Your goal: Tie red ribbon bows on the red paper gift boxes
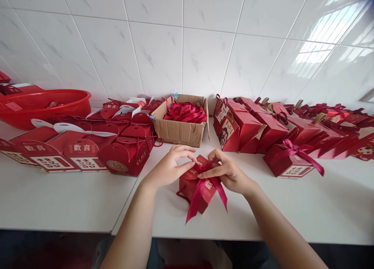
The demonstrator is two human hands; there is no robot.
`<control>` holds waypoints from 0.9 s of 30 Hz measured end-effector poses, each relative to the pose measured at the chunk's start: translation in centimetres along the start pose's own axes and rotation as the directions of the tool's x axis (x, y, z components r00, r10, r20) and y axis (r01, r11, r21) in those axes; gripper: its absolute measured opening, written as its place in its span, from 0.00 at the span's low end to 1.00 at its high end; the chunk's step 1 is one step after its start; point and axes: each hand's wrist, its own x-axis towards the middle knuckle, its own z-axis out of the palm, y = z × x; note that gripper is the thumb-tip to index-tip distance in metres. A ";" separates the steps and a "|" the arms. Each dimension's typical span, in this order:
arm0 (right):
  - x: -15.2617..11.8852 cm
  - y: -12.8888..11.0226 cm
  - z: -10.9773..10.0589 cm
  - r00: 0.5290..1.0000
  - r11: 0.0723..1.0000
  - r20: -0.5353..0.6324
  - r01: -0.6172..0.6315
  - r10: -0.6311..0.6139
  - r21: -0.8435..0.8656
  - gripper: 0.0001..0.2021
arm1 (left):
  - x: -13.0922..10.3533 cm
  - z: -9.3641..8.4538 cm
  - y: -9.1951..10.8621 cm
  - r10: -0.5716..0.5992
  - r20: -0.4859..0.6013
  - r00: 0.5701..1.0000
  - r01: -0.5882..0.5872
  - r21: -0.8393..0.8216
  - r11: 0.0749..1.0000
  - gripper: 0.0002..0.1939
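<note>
Ribbon (196, 201) on red gift box (188, 185), between five and six o'clock from carton (178, 132). Pinched between thumb and forefinger of right hand (230, 173). At ten o'clock, left hand (169, 166) with fingers curved, slightly parted (grip: cannot tell). Advisable: hold firm, tension evenly, avoid crushing box.

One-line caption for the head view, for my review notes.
Two hands work a ribbon atop a red gift box, before a cardboard box of ribbons.
</note>
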 end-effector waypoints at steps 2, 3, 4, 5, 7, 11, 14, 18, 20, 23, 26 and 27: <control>0.0 0.0 0.0 1.000 1.000 -0.008 0.005 -0.005 -0.009 0.22 | 0.0 0.1 0.3 0.012 0.020 1.000 -0.012 -0.030 0.999 0.08; 0.0 0.0 0.0 1.000 1.000 -0.011 0.005 -0.005 -0.012 0.21 | 0.0 0.1 0.4 0.024 0.045 0.999 -0.022 -0.050 0.999 0.09; 0.0 0.0 0.0 1.000 1.000 -0.013 0.005 -0.005 -0.011 0.20 | 0.0 0.0 0.6 0.035 0.069 0.997 -0.030 -0.069 0.997 0.08; 0.1 0.0 0.0 1.000 1.000 -0.014 0.005 -0.005 -0.009 0.19 | -0.1 0.0 0.7 0.044 0.088 0.995 -0.037 -0.084 0.996 0.08; 0.1 0.0 0.1 1.000 1.000 -0.014 0.009 -0.009 -0.004 0.18 | -0.1 0.1 0.9 0.051 0.099 0.994 -0.041 -0.095 0.995 0.09; 0.0 0.0 0.1 1.000 1.000 -0.019 -0.001 0.001 0.003 0.21 | 0.1 0.9 1.1 0.054 0.032 0.998 -0.052 -0.039 0.998 0.10; -0.1 0.1 0.1 1.000 1.000 -0.019 -0.009 0.010 0.007 0.21 | 0.2 1.6 1.3 0.095 -0.039 0.995 -0.094 0.031 0.995 0.11; -0.1 0.1 0.1 1.000 1.000 -0.011 -0.011 0.011 0.017 0.21 | 0.3 2.0 1.7 0.174 -0.084 0.981 -0.166 0.089 0.982 0.11; -0.1 0.1 0.1 1.000 1.000 -0.018 -0.007 0.007 0.014 0.21 | 0.3 2.0 1.9 0.194 -0.088 0.977 -0.192 0.035 0.981 0.10; -0.1 0.1 0.2 0.999 1.000 -0.034 -0.001 0.001 0.008 0.21 | 0.3 1.8 2.0 0.161 -0.077 0.984 -0.169 -0.113 0.979 0.09; 0.0 0.0 0.1 0.999 1.000 -0.037 0.001 0.000 0.013 0.20 | 0.4 1.8 2.0 0.050 -0.084 0.995 -0.069 -0.237 0.969 0.06; 0.0 0.0 0.1 0.999 1.000 -0.038 0.003 -0.003 0.016 0.20 | 0.4 1.8 1.9 0.018 -0.080 0.997 -0.039 -0.271 0.962 0.06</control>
